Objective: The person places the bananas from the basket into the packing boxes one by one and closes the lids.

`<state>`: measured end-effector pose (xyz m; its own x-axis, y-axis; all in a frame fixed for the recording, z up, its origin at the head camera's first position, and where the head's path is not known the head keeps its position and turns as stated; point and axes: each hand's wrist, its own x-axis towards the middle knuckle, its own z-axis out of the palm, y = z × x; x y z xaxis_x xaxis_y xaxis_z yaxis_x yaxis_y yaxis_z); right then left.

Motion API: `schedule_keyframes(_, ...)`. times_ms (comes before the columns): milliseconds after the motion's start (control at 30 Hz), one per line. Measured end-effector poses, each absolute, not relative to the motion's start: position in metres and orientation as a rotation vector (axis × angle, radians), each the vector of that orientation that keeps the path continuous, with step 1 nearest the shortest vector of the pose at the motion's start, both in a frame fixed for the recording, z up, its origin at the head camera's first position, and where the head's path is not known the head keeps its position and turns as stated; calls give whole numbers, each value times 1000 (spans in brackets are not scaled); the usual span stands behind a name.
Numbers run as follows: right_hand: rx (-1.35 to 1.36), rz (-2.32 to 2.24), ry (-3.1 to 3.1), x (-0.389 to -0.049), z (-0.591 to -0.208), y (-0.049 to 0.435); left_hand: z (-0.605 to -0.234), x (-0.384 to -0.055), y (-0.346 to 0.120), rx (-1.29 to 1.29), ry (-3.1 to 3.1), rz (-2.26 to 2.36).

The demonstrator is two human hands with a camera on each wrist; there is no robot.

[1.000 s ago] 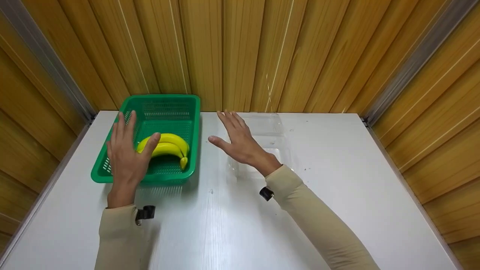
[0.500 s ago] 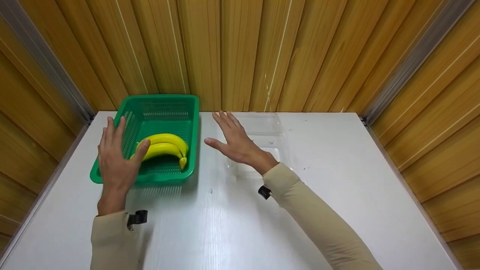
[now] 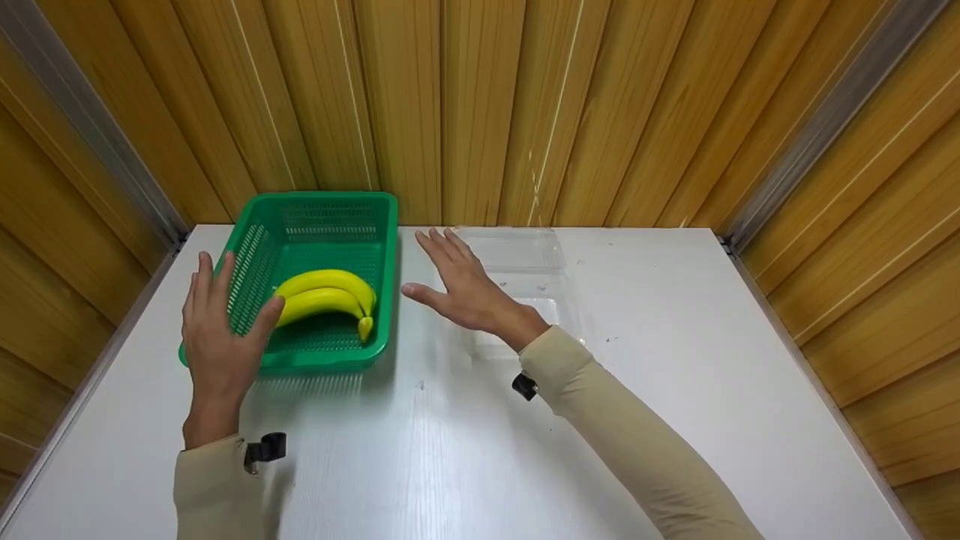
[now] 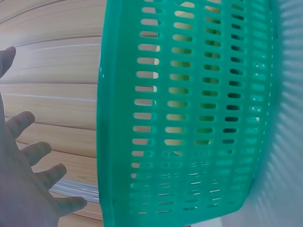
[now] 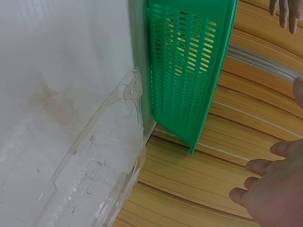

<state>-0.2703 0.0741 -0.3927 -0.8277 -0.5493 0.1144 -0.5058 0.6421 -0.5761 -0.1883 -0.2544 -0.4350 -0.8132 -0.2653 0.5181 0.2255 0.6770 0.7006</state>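
A green plastic basket (image 3: 391, 285) stands at the back left of the white table, with two yellow bananas (image 3: 319, 304) joined at the stem lying in it. My left hand (image 3: 217, 345), fingers spread, is over the basket's front left corner and holds nothing. In the left wrist view the same hand (image 4: 23, 179) is apart from the basket wall. To the right of the basket, my right hand (image 3: 469, 292) hovers with straight fingers above an opened clear plastic box (image 3: 521, 251), partly hiding it. The right wrist view shows this clear box (image 5: 128, 99) on the table.
Wood-patterned panels (image 3: 480, 112) close in the table at the back and sides, with grey metal strips (image 3: 817, 112) in the corners. The white table (image 3: 675, 360) extends right of the clear box and in front of both hands.
My left hand has drawn back to the left and toward me, uncovering more of the bananas and basket. The right hand has shifted slightly left. Basket and clear box stay put.
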Motion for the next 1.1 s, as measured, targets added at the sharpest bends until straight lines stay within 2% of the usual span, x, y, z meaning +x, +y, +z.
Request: schedule_keyframes(1100, -928, -989, 2711, -271, -397, 54, -462, -176, -273, 206, -2212, -1176)
